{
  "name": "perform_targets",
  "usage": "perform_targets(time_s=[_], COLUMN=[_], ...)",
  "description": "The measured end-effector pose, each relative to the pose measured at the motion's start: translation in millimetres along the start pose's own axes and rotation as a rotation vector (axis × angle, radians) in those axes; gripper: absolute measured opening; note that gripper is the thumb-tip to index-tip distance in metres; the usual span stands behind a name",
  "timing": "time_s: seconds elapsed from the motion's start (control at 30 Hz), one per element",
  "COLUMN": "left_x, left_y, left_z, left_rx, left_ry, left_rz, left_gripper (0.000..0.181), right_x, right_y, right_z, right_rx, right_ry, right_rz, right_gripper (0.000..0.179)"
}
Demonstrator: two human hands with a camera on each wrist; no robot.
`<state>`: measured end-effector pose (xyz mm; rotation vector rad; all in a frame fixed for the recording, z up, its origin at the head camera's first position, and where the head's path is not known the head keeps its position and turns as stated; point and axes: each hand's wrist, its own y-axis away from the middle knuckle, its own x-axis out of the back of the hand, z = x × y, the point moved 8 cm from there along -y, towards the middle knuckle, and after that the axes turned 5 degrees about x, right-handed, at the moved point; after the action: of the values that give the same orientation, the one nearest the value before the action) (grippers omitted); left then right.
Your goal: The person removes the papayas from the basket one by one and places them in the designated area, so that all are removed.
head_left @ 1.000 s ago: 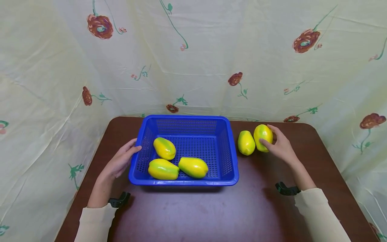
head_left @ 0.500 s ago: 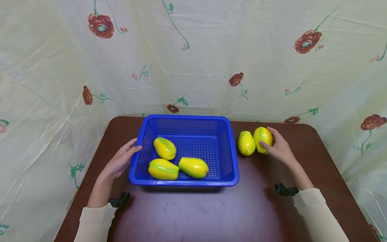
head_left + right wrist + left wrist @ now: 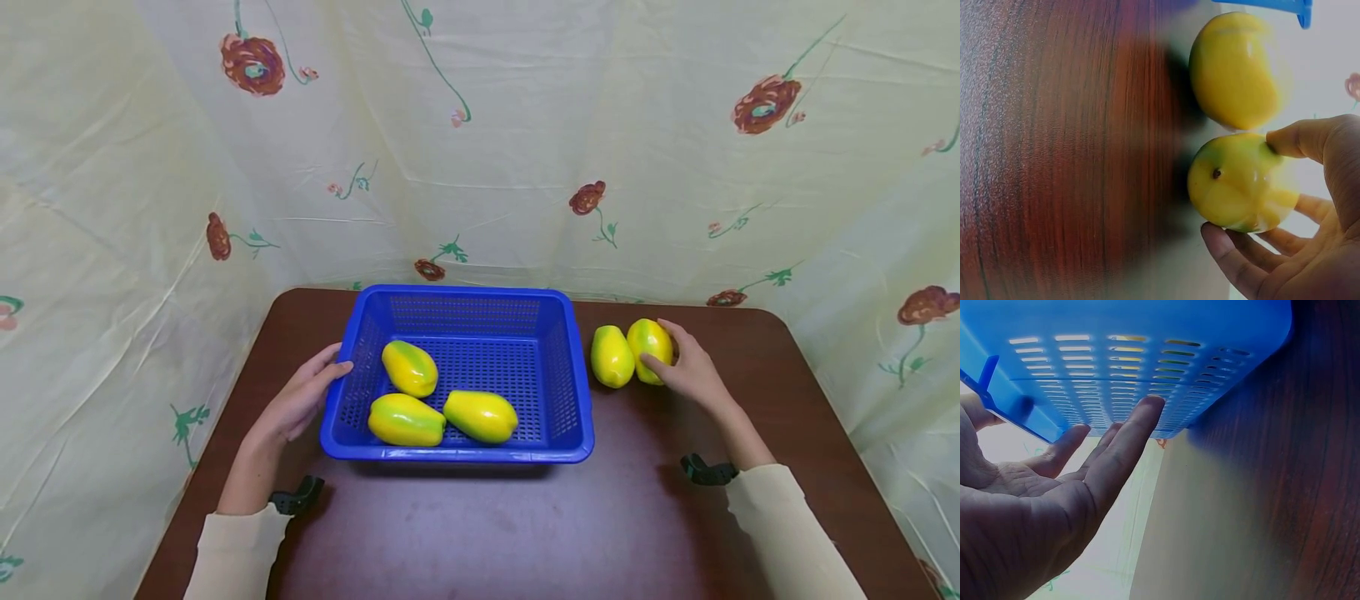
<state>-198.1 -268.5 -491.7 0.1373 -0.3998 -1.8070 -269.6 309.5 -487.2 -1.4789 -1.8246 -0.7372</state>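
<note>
My right hand [image 3: 692, 367] grips a yellow-green papaya [image 3: 650, 350], thumb on one side and fingers on the other. In the right wrist view this papaya [image 3: 1235, 181] shows its dark-dotted end and appears to touch a second papaya [image 3: 1235, 69] beside it. That second papaya [image 3: 612, 357] lies on the table between the held one and a blue plastic basket [image 3: 457, 455]. My left hand [image 3: 300, 393] holds the basket's left side, thumb over the rim; its other fingers [image 3: 1129, 440] lie along the slotted outer wall. Inside the basket lie three papayas [image 3: 480, 416].
The brown wooden table [image 3: 480, 533] has rounded far corners. A pale curtain [image 3: 487, 167] with printed flowers hangs right behind its far edge and along both sides. Dark bands [image 3: 297, 495] are worn on both wrists.
My right hand has brought its papaya slightly down and toward me, close beside the second papaya. My left hand and the basket stay where they were.
</note>
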Motion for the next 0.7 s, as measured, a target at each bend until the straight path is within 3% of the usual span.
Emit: perform_targets(time_s=[0.7], left_x=[0.1], left_y=[-1.2], left_z=[-0.4], left_rx=[0.014], left_ry=[-0.011], left_rz=[0.008], left_gripper=[0.065], right_x=[-1.9], right_y=[1.5], right_z=[-2.1], right_rx=[-0.016], right_ry=[-0.059], right_rz=[-0.001], right_gripper=[0.079])
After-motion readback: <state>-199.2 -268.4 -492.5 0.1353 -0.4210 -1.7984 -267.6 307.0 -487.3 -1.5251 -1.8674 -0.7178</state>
